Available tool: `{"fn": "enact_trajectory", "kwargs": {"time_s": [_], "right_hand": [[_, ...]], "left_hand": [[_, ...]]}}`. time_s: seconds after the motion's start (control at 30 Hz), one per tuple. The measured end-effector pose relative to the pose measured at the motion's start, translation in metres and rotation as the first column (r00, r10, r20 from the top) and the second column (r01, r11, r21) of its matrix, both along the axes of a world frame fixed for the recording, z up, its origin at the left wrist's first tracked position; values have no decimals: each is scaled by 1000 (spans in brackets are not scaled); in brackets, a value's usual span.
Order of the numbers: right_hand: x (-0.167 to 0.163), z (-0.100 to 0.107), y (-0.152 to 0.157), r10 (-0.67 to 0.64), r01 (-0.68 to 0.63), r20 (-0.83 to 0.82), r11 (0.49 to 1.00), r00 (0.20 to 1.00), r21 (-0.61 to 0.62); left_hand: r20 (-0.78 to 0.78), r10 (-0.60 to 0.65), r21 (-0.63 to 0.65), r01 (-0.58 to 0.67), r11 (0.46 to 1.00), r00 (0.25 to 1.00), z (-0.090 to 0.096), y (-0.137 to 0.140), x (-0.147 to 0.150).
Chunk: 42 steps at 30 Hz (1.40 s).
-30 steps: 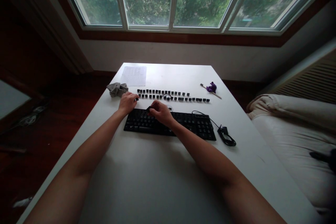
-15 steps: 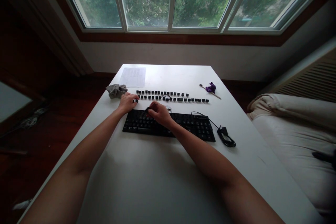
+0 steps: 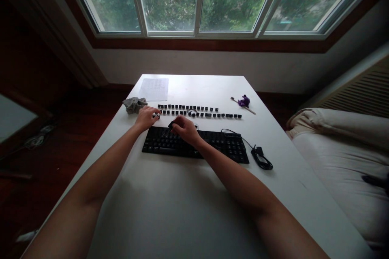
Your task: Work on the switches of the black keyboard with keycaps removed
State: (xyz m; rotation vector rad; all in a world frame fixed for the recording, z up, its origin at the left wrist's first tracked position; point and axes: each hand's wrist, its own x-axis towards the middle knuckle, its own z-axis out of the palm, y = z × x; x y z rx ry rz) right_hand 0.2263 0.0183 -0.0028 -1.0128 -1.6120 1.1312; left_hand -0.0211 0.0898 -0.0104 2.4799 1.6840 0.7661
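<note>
My left hand [image 3: 146, 118] is at the left end of the rows of loose black keycaps [image 3: 173, 112]. Its thumb and forefinger stand apart around a pair of keycaps [image 3: 156, 117] lying on the table, and it holds nothing. Over the upper left part of the black keyboard [image 3: 165, 148], my right hand [image 3: 186, 128] is closed on a small black keycap puller [image 3: 170, 124]. Thin wire loops seem to hang from the puller down toward the keys. My right hand and forearm hide part of the keyboard's middle.
A crumpled grey cloth [image 3: 133, 105] and a printed sheet [image 3: 154, 89] lie at the table's left. A brush [image 3: 251, 111] with a purple cloth [image 3: 244, 101] is at the back right. The coiled cable [image 3: 263, 162] rests right of the keyboard, on the white table [image 3: 170, 202].
My left fingers have come apart, and keycaps show on the table between them. My right hand has shifted very slightly, with the puller still in it.
</note>
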Motion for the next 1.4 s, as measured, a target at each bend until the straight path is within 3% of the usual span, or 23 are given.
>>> {"fn": "enact_trajectory", "kwargs": {"time_s": [0.23,0.37,0.53,0.7,0.87,1.13,1.4], "right_hand": [[-5,-9,0,58,-58,0,997,998,53],[-17,-8,-6,6,-14,65,993,998,117],[-29,-7,-8,-102,85,97,982,990,167],[-30,-8,-4,-136,99,202,978,970,185],[-30,-3,-6,-75,-11,326,967,942,254],[-36,8,-22,-81,-194,538,879,839,435],[-22,9,-13,-42,-138,439,919,897,370]], "left_hand": [[123,-78,-19,81,997,989,0,-40,3],[188,-92,-82,109,991,978,-9,-61,0],[383,-87,-177,166,970,920,-25,-67,-1],[468,-115,-202,233,951,876,-31,-66,3],[498,-87,-213,219,952,863,-30,-67,4],[440,-62,-187,159,969,896,-39,-65,-1],[431,-109,-180,204,962,896,-27,-72,3]]}}
